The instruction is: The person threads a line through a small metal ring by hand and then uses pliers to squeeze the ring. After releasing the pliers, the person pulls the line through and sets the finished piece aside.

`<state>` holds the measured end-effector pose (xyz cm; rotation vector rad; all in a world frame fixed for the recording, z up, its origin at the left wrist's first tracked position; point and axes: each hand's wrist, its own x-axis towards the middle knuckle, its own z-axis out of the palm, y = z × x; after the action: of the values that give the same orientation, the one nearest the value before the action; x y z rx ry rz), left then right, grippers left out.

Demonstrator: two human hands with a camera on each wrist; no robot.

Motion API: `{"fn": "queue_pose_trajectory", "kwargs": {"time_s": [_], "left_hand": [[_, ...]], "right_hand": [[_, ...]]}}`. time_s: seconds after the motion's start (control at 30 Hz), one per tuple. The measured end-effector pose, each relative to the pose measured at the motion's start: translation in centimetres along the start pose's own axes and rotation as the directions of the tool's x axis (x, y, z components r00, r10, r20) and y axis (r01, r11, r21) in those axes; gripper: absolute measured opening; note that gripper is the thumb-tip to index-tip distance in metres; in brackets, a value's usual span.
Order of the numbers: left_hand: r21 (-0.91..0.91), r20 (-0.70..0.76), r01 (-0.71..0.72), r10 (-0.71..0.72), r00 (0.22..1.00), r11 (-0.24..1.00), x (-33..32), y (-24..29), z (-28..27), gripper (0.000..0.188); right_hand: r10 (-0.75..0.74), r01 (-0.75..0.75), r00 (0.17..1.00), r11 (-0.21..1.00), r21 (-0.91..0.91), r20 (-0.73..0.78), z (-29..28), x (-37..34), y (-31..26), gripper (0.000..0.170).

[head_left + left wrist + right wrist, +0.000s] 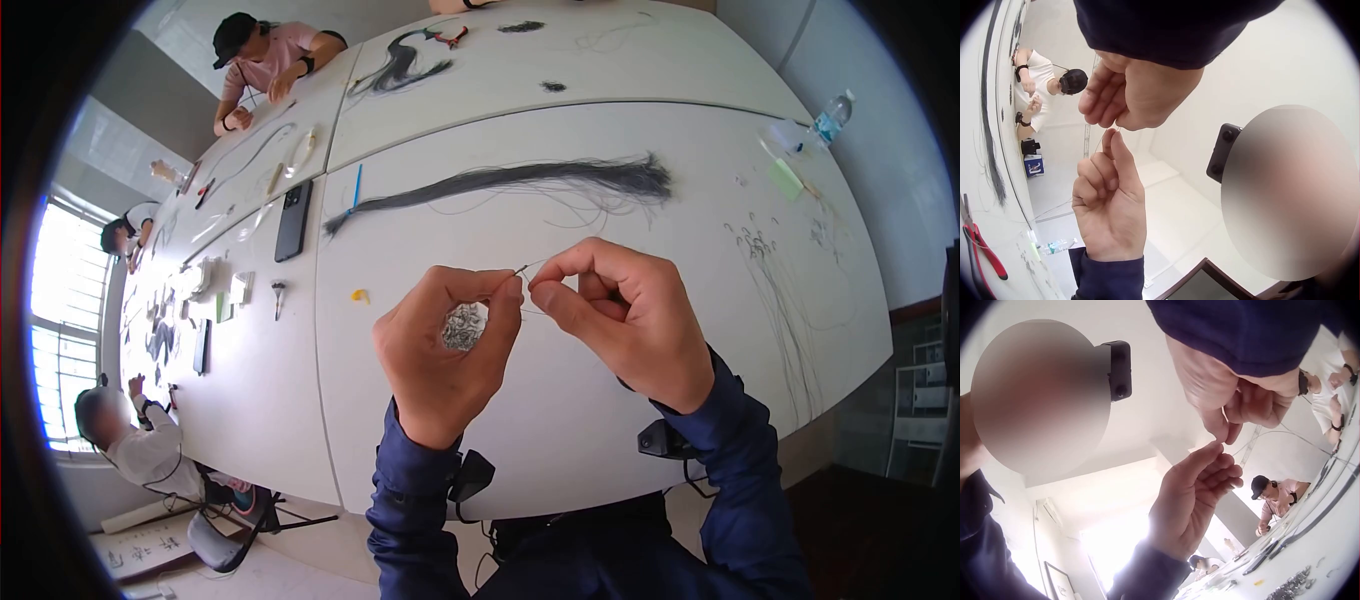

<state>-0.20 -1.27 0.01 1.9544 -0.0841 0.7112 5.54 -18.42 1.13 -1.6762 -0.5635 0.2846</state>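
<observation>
In the head view the left hand (445, 345) pinches a tiny dark hook-like piece (520, 270) between thumb and index fingertip. The right hand (630, 315) is just to its right, thumb and index fingertip pinching a thin strand (533, 266) by that piece. Both hands are raised over the table, fingertips nearly meeting. A pile of small metallic pieces (463, 327) shows through the gap of the left hand. In the left wrist view the right hand (1110, 200) has its other fingers curled; the strand is barely visible there. The right wrist view shows the left hand (1191, 494) with its other fingers loosely bent.
A long bundle of dark strands (500, 180) lies beyond the hands on the white table (420, 240). Left are a black phone (293, 220) and a yellow piece (360, 295). Hooks with strands (755, 240) and a bottle (832, 118) are right. Other people sit around the table.
</observation>
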Motion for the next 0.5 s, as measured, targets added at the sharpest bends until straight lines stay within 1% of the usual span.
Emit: {"fn": "queue_pose_trajectory", "kwargs": {"time_s": [0.03,0.07,0.13,0.17,0.2,0.23,0.27,0.3,0.33,0.37,0.43,0.47,0.5], "left_hand": [[0.019,0.017,0.016,-0.016,1.000,1.000,0.0,0.1,-0.1,0.008],[0.049,0.020,-0.019,0.018,1.000,0.999,0.1,-0.1,-0.1,0.009],[0.107,0.030,-0.089,0.087,0.996,0.990,0.4,-0.6,0.2,0.010],[0.128,0.084,-0.104,0.094,0.992,0.986,0.5,-0.5,0.1,0.010],[0.147,0.139,-0.120,0.099,0.985,0.982,0.6,-0.3,0.0,0.010],[0.165,0.195,-0.136,0.103,0.975,0.977,0.7,-0.1,0.0,0.010],[0.155,0.227,-0.085,0.048,0.973,0.984,0.6,0.3,-0.1,0.010],[0.125,0.249,-0.074,0.041,0.968,0.989,0.6,0.4,-0.1,0.009],[0.096,0.270,-0.063,0.035,0.962,0.993,0.5,0.5,-0.3,0.008],[0.069,0.291,-0.052,0.030,0.956,0.996,0.5,0.5,-0.4,0.007],[0.017,0.260,0.017,-0.021,0.965,1.000,0.4,0.5,-0.5,0.006],[-0.009,0.245,0.052,-0.048,0.968,0.999,0.3,0.5,-0.6,0.006],[-0.027,0.216,0.052,-0.045,0.975,0.998,0.3,0.3,-0.5,0.007]], "right_hand": [[-0.034,0.033,0.999,0.996,-0.077,-0.003,0.1,-0.2,0.0,0.009],[-0.060,0.062,0.998,0.988,-0.145,0.017,0.1,-0.4,-0.4,0.006],[-0.290,0.276,0.957,0.912,-0.305,0.001,0.3,-0.4,-0.4,0.006],[-0.398,0.370,0.917,0.847,-0.382,0.008,0.4,-0.5,-0.4,0.006],[-0.380,0.354,0.925,0.838,-0.415,0.022,0.0,-0.6,-0.8,0.007],[-0.354,0.326,0.935,0.868,-0.373,-0.006,-0.2,-0.5,-0.6,0.006],[-0.328,0.300,0.944,0.895,-0.330,-0.033,-0.4,-0.2,-0.5,0.006],[-0.302,0.274,0.952,0.919,-0.285,-0.058,-0.7,0.1,-0.3,0.006],[-0.206,0.187,0.975,0.963,-0.194,-0.083,-0.9,0.4,0.0,0.006],[-0.124,0.110,0.990,0.978,-0.175,-0.069,-1.2,0.6,0.1,0.007],[0.042,-0.047,0.999,0.989,-0.139,-0.035,-1.8,0.9,0.4,0.009],[0.026,-0.031,0.999,0.992,-0.126,-0.038,-1.7,0.9,0.7,0.012],[-0.008,0.006,1.000,0.989,-0.146,-0.015,-1.5,0.9,0.6,0.012]]}}
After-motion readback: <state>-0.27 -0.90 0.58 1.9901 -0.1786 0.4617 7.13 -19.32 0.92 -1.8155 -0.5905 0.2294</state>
